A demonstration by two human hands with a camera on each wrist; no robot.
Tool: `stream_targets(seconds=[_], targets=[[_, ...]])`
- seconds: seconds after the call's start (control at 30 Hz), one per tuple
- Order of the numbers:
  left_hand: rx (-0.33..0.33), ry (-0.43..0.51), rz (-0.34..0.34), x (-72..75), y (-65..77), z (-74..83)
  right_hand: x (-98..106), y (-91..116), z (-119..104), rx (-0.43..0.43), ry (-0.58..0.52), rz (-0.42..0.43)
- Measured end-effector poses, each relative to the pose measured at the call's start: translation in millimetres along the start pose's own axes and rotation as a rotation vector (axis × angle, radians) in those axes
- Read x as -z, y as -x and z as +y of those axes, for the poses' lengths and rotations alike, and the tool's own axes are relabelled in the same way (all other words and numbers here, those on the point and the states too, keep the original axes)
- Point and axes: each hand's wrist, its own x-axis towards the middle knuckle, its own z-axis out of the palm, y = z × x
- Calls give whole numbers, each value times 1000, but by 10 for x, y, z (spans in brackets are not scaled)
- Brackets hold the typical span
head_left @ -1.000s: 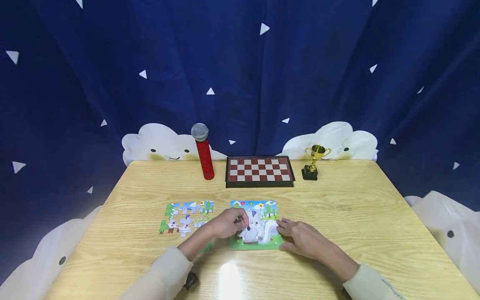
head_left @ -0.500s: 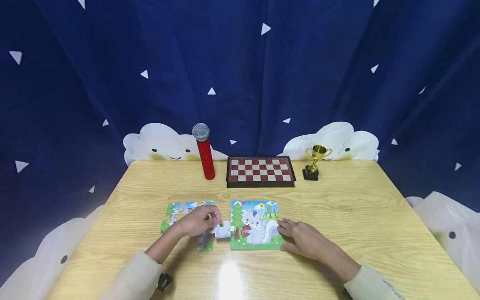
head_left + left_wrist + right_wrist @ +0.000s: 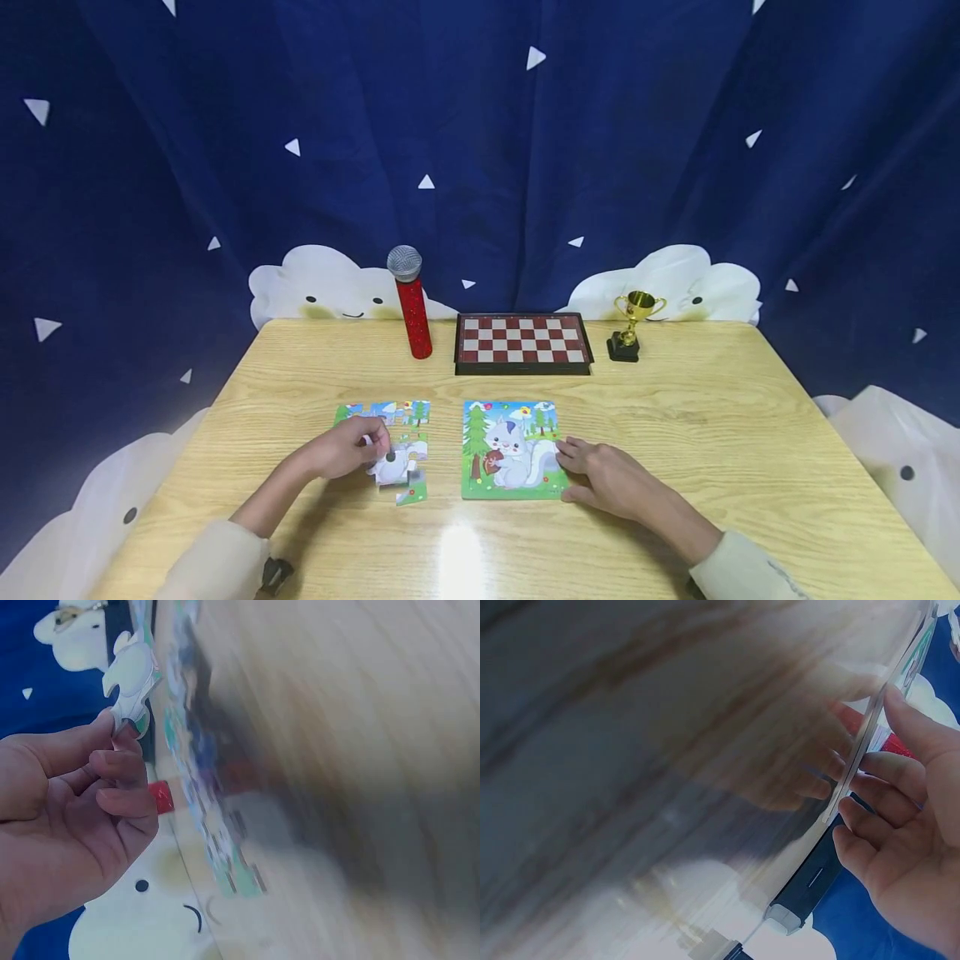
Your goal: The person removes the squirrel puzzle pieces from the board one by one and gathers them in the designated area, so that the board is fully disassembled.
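Between thumb and fingertips, my left hand point(image 3: 347, 450) pinches a mostly white jigsaw piece point(image 3: 133, 679); in the head view it hovers over the loose jigsaw pieces point(image 3: 418, 412) on the left of the table. The hand hides part of those pieces. A square squirrel picture board point(image 3: 474, 425) lies flat to the right of them, its picture in full sight. My right hand point(image 3: 603, 477) rests at the board's right edge, fingers touching it. Close up in the right wrist view, the right hand's fingers are relaxed along that edge.
A red microphone point(image 3: 415, 317) stands at the back of the wooden table point(image 3: 712, 433). Right of it sit a checkered board point(image 3: 523, 342) in a black frame and a small gold trophy point(image 3: 634, 317). A dark blue curtain point(image 3: 480, 125) hangs behind.
My left hand has moved left from over the squirrel picture, carrying the jigsaw piece to the loose pieces. The picture is now uncovered. My right hand has stayed at the board's edge.
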Motion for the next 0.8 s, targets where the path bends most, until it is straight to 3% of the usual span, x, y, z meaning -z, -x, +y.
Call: stream_targets(seconds=[0.37,0.8], targets=[[43,-70,9,17,180,-163,-3,3,3,-18,-9,-17],[75,-70,42,-78,238,-233,18,4,-4,-23,-30,-15]])
